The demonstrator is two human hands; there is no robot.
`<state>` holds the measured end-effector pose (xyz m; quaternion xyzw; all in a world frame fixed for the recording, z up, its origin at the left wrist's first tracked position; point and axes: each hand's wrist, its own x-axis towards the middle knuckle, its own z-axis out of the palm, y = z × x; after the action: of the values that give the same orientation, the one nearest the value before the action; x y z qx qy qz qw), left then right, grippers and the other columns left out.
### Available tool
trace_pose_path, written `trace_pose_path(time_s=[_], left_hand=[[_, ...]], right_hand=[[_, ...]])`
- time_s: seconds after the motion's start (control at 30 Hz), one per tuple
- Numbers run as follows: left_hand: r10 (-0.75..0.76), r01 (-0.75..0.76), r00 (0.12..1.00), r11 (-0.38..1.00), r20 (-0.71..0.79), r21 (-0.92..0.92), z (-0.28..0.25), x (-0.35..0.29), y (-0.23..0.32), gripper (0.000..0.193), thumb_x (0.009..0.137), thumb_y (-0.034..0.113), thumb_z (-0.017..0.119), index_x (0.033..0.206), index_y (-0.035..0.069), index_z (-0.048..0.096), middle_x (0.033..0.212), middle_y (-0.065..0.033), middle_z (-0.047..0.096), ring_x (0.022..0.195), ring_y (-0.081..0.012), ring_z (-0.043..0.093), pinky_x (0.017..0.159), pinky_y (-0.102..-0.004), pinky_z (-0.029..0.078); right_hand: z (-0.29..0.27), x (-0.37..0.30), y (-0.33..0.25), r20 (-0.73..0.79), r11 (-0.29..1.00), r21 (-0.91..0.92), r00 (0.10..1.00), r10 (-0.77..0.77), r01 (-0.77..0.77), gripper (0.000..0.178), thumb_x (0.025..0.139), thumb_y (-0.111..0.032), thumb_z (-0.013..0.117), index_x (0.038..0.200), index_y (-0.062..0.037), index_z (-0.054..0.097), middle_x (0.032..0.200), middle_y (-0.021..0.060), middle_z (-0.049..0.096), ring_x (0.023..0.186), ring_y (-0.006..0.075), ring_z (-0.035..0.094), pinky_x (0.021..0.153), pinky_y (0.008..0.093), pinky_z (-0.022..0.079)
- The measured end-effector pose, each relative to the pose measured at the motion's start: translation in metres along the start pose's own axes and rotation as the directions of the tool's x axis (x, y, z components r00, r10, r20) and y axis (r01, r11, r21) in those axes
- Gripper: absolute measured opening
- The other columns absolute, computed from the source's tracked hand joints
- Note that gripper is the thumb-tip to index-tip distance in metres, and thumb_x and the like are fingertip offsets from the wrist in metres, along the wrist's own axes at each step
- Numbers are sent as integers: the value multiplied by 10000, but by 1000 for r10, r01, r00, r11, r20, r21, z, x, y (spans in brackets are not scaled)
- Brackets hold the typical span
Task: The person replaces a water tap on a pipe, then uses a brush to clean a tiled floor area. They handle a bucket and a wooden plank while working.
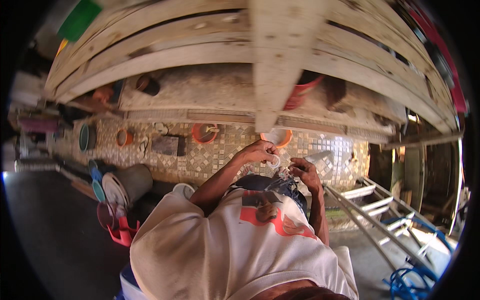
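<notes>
My left hand [259,151] is closed around a small white ring-shaped thing [273,161], which shows below its fingertips. It may be a roll, but its kind is too small to tell. Just to the right, my right hand [306,174] is curled with its fingertips pressed together. Whether something thin sits in that pinch I cannot make out. Both hands are in front of my body, a short way apart, over the mosaic-tiled floor [227,145]. Beyond them an orange basin with a pale inside [282,138] stands on the tiles.
A slatted wooden structure [200,50] with an upright plank [280,45] spans the far side. Another orange basin [202,134] and a dark block [166,145] lie on the floor. A grey bucket [132,182] stands left; a metal ladder [375,205] and blue hose [410,282] lie right.
</notes>
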<state>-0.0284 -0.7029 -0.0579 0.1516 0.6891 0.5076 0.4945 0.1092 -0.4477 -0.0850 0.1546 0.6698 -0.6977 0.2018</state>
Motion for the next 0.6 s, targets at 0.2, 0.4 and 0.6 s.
trace_pose_path(time_s=[0.2,0.4,0.6], left_hand=[[170,-169,985,985,33,-40,-58,-128,73,268,807,82,789,1062,43,721,1007,-45,715,882,-132,665,779,-293,550],[389,-366,502,905,-773,217,-108,-166,128,225,824,90,806,1033,31,745,975,-49,732,904,-142,680,824,-307,553],[595,136,133,781,-792,610,-211,-106,134,398,864,390,743,1088,62,762,986,-208,740,917,-404,704,812,-446,551]], right_hand=[[-45,-17,78,-95,955,-238,983,157,-176,455,916,-206,683,1302,22,603,1020,142,751,817,192,717,656,307,542],[-93,-27,151,-23,960,-161,973,229,-230,420,954,-226,608,1302,8,594,1023,125,751,796,197,732,613,303,548],[-96,-14,192,-99,963,-134,970,220,-232,455,931,-222,622,1300,41,582,975,125,748,756,185,725,579,297,532]])
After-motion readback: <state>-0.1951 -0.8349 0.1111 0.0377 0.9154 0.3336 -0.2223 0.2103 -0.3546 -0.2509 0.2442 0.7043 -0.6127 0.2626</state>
